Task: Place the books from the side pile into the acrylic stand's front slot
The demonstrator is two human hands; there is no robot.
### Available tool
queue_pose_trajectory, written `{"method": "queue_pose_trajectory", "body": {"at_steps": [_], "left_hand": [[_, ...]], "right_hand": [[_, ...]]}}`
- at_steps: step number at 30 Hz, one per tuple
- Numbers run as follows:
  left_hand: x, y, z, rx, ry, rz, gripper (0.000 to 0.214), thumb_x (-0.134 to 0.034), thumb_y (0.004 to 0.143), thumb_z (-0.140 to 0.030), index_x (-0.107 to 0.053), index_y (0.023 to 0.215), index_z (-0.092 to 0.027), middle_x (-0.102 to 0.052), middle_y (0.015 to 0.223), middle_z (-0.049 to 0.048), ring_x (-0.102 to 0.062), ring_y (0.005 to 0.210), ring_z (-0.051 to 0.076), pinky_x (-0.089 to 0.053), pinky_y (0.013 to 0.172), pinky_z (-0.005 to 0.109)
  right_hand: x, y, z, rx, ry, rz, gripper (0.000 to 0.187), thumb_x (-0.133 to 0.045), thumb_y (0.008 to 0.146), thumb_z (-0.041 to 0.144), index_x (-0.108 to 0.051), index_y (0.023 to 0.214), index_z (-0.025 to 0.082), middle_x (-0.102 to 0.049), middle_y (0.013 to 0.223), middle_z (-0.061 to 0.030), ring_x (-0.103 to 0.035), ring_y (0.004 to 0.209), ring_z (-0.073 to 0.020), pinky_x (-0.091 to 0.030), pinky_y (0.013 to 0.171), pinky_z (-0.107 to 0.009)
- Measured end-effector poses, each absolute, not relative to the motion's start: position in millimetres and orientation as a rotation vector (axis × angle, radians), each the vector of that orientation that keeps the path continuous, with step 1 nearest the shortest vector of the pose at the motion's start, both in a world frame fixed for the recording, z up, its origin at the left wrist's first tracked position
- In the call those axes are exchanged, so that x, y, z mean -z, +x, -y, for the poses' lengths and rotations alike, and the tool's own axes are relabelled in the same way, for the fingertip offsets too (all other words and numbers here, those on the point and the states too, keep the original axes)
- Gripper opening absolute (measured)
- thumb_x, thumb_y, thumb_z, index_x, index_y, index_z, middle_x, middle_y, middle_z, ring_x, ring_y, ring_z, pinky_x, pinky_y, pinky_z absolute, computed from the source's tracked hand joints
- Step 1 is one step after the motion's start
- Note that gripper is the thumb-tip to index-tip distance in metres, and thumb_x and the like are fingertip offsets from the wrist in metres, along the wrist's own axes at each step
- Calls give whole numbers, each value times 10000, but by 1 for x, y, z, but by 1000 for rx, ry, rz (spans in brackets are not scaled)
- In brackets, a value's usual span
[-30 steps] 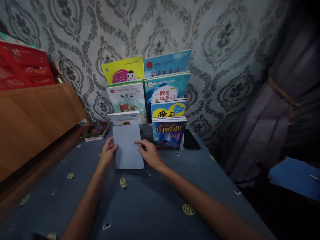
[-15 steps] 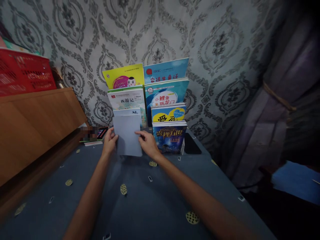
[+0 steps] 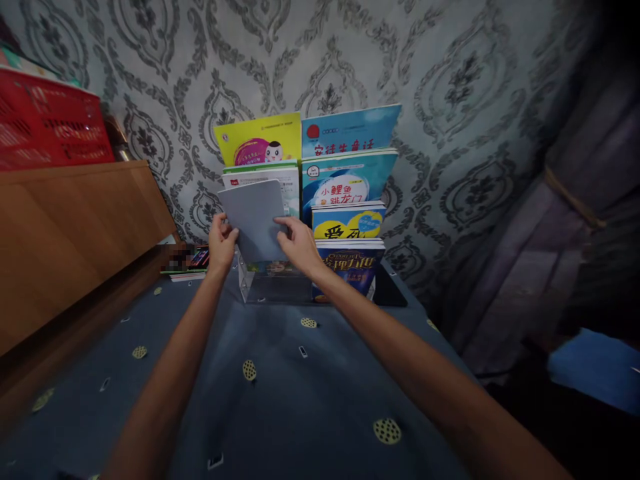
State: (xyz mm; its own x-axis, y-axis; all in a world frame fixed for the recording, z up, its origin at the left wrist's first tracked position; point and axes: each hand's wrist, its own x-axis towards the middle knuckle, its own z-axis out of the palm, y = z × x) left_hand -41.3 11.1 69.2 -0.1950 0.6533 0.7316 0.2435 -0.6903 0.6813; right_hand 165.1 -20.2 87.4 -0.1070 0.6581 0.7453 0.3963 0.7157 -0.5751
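Both my hands hold a thin grey-blue book (image 3: 254, 219) up in front of the left column of a tiered clear book stand (image 3: 273, 288). My left hand (image 3: 221, 241) grips its left edge and my right hand (image 3: 299, 244) pinches its right edge. The book's plain back faces me. Behind it stand a white-covered book (image 3: 280, 179) and a yellow book (image 3: 257, 139). The stand's right column holds several books, the front one dark blue (image 3: 350, 267), then a yellow-and-blue one (image 3: 349, 220) and two light blue ones (image 3: 350, 179).
The stand sits on a blue patterned cloth (image 3: 280, 387) against patterned wallpaper. A wooden board (image 3: 70, 233) rises at the left with a red crate (image 3: 50, 127) on top. A small stack of books (image 3: 187, 261) lies left of the stand. A curtain (image 3: 565, 220) hangs at right.
My hands have lifted the grey-blue book off the cloth and carried it up and away from me, to the stand's left column. The lowest left slot now shows clear.
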Motion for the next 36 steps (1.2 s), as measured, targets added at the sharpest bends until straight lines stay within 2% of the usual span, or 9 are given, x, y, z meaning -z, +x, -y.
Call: {"method": "queue_pose_trajectory", "body": {"at_steps": [8,11,15,21,26,32,36], "left_hand": [[-74,-40,-8,-1941,1864,-1068,338,-564,793,-191,-482,1120,-217,-654,861,6,-661,807,166,-535,769,299],[-68,-39,-5,-1915,1884,-1123,338,-541,784,-156,-496,1115,-208,-670,910,19,-659,830,165,-532,794,303],[-59,-38,1,-1885,1909,-1324,332,-545,755,-128,-524,1077,-205,-642,875,8,-644,828,174,-524,814,309],[-48,-34,9,-1815,2001,-1630,244,-544,742,-133,-527,971,-216,-603,880,19,-605,851,211,-509,831,354],[-37,-26,11,-1794,2112,-1795,207,-522,769,-115,-506,947,-219,-569,905,46,-590,907,251,-504,887,422],[-30,-22,9,-1874,2070,-1818,312,-504,803,-90,-494,1100,-186,-560,1030,84,-589,973,244,-502,936,430],[-32,-23,9,-1815,2071,-1865,293,-514,823,-110,-515,1104,-194,-555,1043,85,-586,980,242,-499,938,422]], "right_hand": [[-80,168,21,-221,-828,1740,360,-488,796,139,-690,1094,140,-707,1047,-94,-610,790,-184,-522,829,-354],[-72,168,20,-222,-869,1768,354,-490,798,139,-682,1096,129,-700,1059,-113,-625,824,-205,-524,842,-372],[-62,167,18,-201,-909,1792,341,-485,805,144,-680,1083,111,-690,1078,-142,-639,841,-228,-529,874,-405],[-51,166,24,-162,-961,1796,339,-493,819,154,-683,1098,120,-667,1145,-161,-644,1043,-271,-521,967,-432],[-42,161,31,-161,-1071,1805,410,-500,841,167,-664,1204,71,-624,1256,-208,-608,1186,-298,-484,1064,-450],[-32,151,34,-114,-1098,1767,454,-511,862,210,-632,1276,66,-554,1392,-227,-527,1316,-330,-406,1152,-484],[-27,148,34,-111,-1147,1738,498,-499,872,206,-585,1333,36,-526,1444,-248,-489,1363,-337,-367,1180,-503]]}}
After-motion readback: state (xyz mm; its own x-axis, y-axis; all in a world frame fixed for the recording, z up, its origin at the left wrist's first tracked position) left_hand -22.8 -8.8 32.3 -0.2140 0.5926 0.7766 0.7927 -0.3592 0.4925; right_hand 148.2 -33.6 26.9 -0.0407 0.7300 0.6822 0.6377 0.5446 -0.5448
